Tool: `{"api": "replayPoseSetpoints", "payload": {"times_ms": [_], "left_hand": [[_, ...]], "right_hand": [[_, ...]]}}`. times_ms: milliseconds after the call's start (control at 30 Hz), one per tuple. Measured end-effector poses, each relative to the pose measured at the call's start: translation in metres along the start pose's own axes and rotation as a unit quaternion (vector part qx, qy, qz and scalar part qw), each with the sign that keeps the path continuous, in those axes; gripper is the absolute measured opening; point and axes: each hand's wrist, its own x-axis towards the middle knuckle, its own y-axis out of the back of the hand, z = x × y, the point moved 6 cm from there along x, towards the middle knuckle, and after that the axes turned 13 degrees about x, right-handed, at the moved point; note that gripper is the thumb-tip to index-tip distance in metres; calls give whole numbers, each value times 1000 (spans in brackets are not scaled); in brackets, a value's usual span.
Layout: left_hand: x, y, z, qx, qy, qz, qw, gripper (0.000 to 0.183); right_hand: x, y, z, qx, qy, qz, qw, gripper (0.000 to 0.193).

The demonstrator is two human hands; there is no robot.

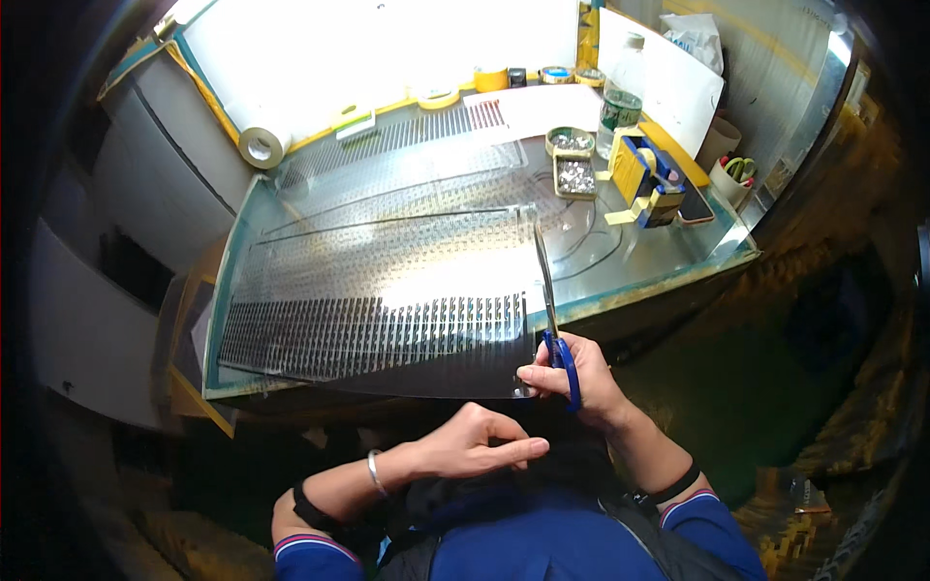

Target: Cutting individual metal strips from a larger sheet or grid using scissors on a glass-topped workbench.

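A pair of scissors [557, 351] with blue handles is in my right hand [585, 376], its long metal blades pointing away over the table edge. The blades lie along the right edge of a clear plastic sheet [383, 334] printed with rows of small dark marks. My right thumb is by the sheet's near right corner; whether it pinches that corner I cannot tell. My left hand [475, 443] hovers in front of my body, just short of the sheet's near edge. Its fingers are loosely bent and apart from the thumb, with nothing visible in them.
Small round and square tins [575, 178] of tiny pieces sit beside a blue tape dispenser [647, 179]. Behind them stand a plastic bottle [620, 102] and a pen cup [728, 182]. Tape rolls [262, 147] line the back. The glass-topped table [668, 261] has a teal-taped edge.
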Motion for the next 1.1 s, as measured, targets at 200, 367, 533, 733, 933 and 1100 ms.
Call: {"api": "replayPoseSetpoints", "payload": {"times_ms": [200, 367, 533, 733, 933, 1100], "left_hand": [[11, -4, -46, -388, 27, 233, 891, 20], [27, 1, -45, -412, 1, 317, 854, 20], [40, -1, -44, -436, 1, 338, 834, 19], [47, 0, -47, -440, 8, 364, 821, 17], [45, -2, -49, -426, -7, 374, 824, 16], [42, -4, -51, -406, -2, 389, 827, 16]], "right_hand": [[-3, 8, 6, -38, -11, -46, 998, 14], [-22, 32, -4, -91, 26, 55, 994, 25], [-78, 33, 12, -31, -104, -125, 986, 60], [-107, 24, 37, 123, -260, -147, 946, 77], [-104, 14, 44, 215, -292, -148, 920, 79], [-101, 12, 47, 240, -290, -121, 918, 77]]}}
